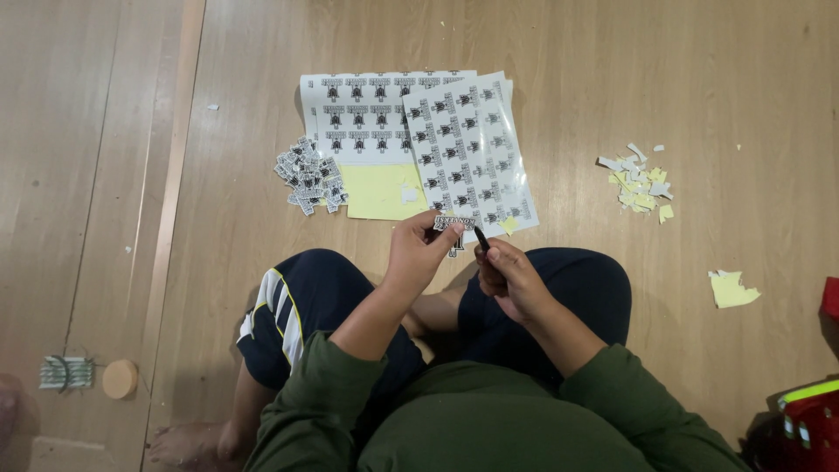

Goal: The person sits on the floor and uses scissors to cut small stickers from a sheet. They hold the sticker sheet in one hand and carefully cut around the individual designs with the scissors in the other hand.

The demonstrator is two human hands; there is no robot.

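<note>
I sit cross-legged on a wooden floor. My left hand (421, 253) pinches a small black-and-white cut-out sticker (453, 225) between thumb and fingers. My right hand (507, 275) grips a thin dark tool (481, 237), its tip touching the sticker's right end. Just beyond my hands lie glossy sticker sheets (468, 149) printed with rows of the same black design, one overlapping the other. A yellow backing sheet (377, 192) pokes out below them.
A heap of cut-out stickers (308, 175) lies left of the sheets. Yellow and white paper scraps (638, 182) are scattered at right, with a larger yellow scrap (732, 288) nearer. A red object (808, 424) sits at the lower right, a round wooden disc (120, 378) at lower left.
</note>
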